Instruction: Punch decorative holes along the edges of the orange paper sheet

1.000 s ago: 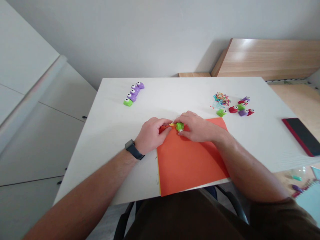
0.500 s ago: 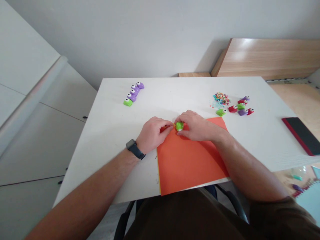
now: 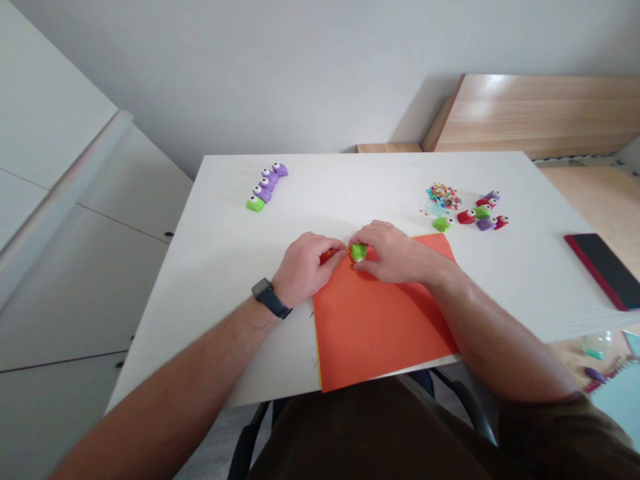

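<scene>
My right hand (image 3: 387, 250) grips a small lump of bright green modelling clay (image 3: 359, 253) between thumb and fingers, over the upper left part of an orange sheet (image 3: 385, 327). A bit of white shows at the lump's lower edge. Close by on the left, my left hand (image 3: 313, 263) is closed in a pinch, with its fingertips almost touching the lump. A tiny orange-yellow bit shows at those fingertips, too small to name. The left wrist wears a dark watch (image 3: 270, 297).
A row of purple and green clay pieces with eyes (image 3: 266, 183) stands back left. Small colourful bits (image 3: 444, 195) lie back right, beside several red, green and purple clay pieces (image 3: 483, 212). A black and red flat case (image 3: 605, 270) rests at the white table's (image 3: 225, 253) right edge.
Both hands keep almost the same place and hold. The view has shifted very slightly; nothing else has visibly moved.
</scene>
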Tool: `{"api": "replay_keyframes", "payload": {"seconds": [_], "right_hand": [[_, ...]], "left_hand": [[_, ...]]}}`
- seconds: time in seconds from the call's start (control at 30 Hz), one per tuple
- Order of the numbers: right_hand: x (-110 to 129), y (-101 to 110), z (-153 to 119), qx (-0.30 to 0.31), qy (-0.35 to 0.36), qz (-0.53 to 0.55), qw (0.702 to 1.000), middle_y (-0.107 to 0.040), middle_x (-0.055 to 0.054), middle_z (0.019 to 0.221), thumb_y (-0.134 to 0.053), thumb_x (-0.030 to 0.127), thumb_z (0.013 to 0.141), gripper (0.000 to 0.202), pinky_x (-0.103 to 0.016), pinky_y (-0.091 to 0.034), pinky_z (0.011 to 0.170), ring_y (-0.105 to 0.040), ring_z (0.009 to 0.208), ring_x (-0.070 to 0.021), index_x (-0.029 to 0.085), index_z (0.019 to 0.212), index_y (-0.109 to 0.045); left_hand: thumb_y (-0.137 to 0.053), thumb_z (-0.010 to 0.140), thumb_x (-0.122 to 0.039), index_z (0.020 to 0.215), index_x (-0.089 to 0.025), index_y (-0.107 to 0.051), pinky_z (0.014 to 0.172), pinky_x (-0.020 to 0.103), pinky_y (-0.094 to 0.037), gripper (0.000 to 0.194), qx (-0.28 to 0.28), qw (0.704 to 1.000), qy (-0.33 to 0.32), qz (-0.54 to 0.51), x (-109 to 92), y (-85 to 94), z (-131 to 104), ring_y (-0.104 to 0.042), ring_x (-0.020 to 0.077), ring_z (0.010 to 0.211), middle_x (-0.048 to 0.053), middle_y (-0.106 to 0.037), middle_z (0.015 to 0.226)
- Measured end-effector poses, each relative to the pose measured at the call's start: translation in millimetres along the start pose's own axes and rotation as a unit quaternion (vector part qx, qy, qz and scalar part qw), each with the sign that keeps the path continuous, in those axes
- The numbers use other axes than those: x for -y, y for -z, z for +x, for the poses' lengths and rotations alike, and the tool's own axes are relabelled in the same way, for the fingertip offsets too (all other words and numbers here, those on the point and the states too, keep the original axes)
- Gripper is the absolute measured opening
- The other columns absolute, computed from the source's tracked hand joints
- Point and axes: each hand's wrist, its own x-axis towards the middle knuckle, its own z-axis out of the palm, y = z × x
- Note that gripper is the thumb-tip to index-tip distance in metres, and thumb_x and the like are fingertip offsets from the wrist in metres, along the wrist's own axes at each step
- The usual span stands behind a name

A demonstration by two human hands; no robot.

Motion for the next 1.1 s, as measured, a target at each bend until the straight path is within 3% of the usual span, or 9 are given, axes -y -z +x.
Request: {"api": "replay_keyframes", "payload": {"seconds": [0.57, 0.73, 0.87, 1.1], "right_hand": [[6.1, 0.3, 2.5, 0.003, -0.010, -0.009, 1.000, -0.073, -0.009, 0.094, -0.065, 0.015, 0.080, 0.020, -0.037, -0.045, 0.092, -0.062, 0.099, -0.0260, 0.017, 0.099, -0.070], [6.4, -0.2, 2.6, 0.002, -0.007, -0.023, 1.000, -0.073, -0.011, 0.095, -0.065, 0.014, 0.081, 0.021, -0.036, -0.045, 0.092, -0.062, 0.099, -0.0261, 0.014, 0.101, -0.070], [5.9, -1.4, 3.1, 0.001, -0.003, -0.029, 1.000, -0.073, -0.011, 0.096, -0.066, 0.018, 0.082, 0.023, -0.037, -0.046, 0.092, -0.063, 0.098, -0.0267, 0.014, 0.103, -0.071], [5.6, -1.7, 4.1, 0.006, -0.003, -0.057, 0.998, -0.071, -0.011, 0.092, -0.063, 0.015, 0.079, 0.017, -0.035, -0.046, 0.090, -0.062, 0.094, -0.0258, 0.014, 0.095, -0.068]], "left_hand": [[-0.064, 0.095, -0.036, 0.100, -0.021, -0.077, 0.084, 0.037, -0.051, 0.020, -0.013, 1.000, -0.001, 0.006, -2.2, 0.1, -0.8, -0.068, 0.0221, 0.089, 0.004, -0.078, 0.095], [-0.080, 0.080, -0.054, 0.108, -0.018, -0.075, 0.088, 0.039, -0.053, 0.046, -0.010, 1.000, -0.017, 0.019, -3.9, 2.0, -0.3, -0.069, 0.0258, 0.094, 0.008, -0.078, 0.101], [-0.084, 0.074, -0.056, 0.116, -0.015, -0.073, 0.092, 0.043, -0.052, 0.060, -0.001, 0.998, -0.024, 0.051, -5.3, 0.3, 2.8, -0.067, 0.0289, 0.096, 0.010, -0.077, 0.106], [-0.082, 0.080, -0.047, 0.120, -0.020, -0.073, 0.089, 0.040, -0.052, 0.049, 0.011, 0.999, -0.001, 0.039, -11.3, -6.8, 5.7, -0.069, 0.0275, 0.094, 0.007, -0.078, 0.104]]}}
